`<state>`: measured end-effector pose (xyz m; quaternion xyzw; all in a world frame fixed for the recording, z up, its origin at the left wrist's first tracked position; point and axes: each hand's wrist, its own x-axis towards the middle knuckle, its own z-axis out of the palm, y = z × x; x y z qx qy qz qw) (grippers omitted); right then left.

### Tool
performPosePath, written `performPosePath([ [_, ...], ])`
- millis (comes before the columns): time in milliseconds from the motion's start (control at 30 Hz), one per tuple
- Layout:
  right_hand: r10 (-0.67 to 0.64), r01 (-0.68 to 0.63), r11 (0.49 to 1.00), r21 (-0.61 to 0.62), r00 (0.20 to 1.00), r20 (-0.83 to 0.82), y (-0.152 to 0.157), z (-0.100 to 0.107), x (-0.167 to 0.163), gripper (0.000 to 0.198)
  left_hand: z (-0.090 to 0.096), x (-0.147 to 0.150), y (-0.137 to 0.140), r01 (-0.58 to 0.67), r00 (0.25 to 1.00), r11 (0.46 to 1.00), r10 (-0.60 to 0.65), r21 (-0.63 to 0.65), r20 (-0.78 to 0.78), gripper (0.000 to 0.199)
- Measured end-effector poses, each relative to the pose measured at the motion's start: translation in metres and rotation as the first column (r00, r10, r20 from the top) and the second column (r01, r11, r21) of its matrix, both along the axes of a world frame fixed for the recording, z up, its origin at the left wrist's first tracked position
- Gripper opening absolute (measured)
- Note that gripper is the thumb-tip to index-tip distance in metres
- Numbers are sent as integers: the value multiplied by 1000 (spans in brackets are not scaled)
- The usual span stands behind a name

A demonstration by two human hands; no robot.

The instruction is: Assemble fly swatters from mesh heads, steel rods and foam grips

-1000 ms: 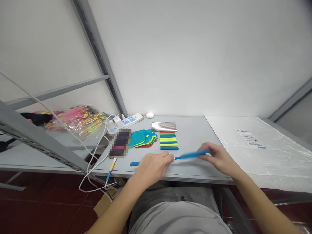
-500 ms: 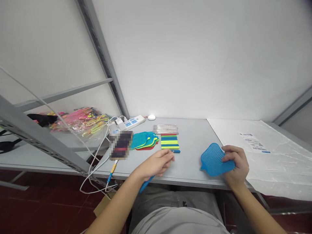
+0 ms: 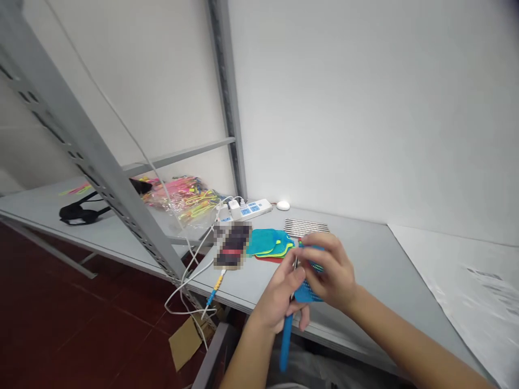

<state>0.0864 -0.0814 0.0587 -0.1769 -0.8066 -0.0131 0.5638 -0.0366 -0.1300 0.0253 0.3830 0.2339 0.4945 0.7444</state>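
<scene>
My left hand (image 3: pixel 278 300) is closed around a thin metal rod with a blue handle (image 3: pixel 286 343), whose lower end sticks out below the palm. Fingers of my right hand (image 3: pixel 334 270) are closed on a blue perforated fly swatter head (image 3: pixel 307 292), partly covered by that hand. The two hands meet over the table's front part, at the rod's upper end. Whether rod and head are joined there cannot be made out. Behind them lies a pile of teal, yellow and red swatter heads (image 3: pixel 263 241). Farther back is a row of metal rods (image 3: pixel 306 226). My hands hide most of the coloured handles.
A blurred-out phone-like object (image 3: pixel 233 246) with a cable is left of the pile. Behind it stands a power strip (image 3: pixel 253 209), beside a white round device (image 3: pixel 283 206). A metal shelf post (image 3: pixel 109 178) rises at left. White sheeting (image 3: pixel 441 270) covers the table's right side.
My right hand has brought the blue swatter head leftward to my left hand, and both now meet. The rod with its handle is more upright. The view has turned left.
</scene>
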Motion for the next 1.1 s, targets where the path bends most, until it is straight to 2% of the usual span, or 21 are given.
performPosePath([
  [100,36,-43,992,-118,998,-56,18,-3,-34,37,-14,-27,2,-81,996,996,82,-47,25,70],
  [167,11,-17,987,-160,999,-35,28,1,-47,32,-18,-38,5,-207,976,971,213,-124,37,65],
  [233,-19,47,967,-251,994,111,37,6,-50,31,-19,-46,10,-353,933,912,361,-208,-3,56],
  [300,46,94,927,-362,932,359,43,10,-44,51,-19,-54,16,-440,894,854,444,-276,-52,50],
  [367,157,115,884,-452,839,521,49,10,-36,75,-20,-60,22,-451,888,831,453,-326,-75,47],
  [467,216,160,838,-522,782,585,58,3,-29,84,-27,-64,28,-399,913,844,402,-359,-69,42],
  [600,247,142,847,-512,747,617,67,-6,-35,92,-38,-62,32,-402,908,836,416,-374,-46,34],
  [700,275,136,842,-521,724,633,75,-6,-41,83,-38,-62,34,-459,876,805,480,-376,-40,37],
  [800,249,176,844,-507,709,660,92,-6,-46,73,-33,-65,31,-545,796,734,605,-405,27,38],
  [900,198,228,862,-453,670,715,113,-13,-56,79,-27,-66,24,-613,693,680,707,-402,138,31],
  [1033,182,249,894,-371,555,811,128,-26,-75,83,-24,-63,17,-599,677,690,707,-405,203,35],
  [1100,142,251,915,-317,535,833,128,-31,-81,83,-24,-61,17,-591,675,690,707,-417,214,36],
])
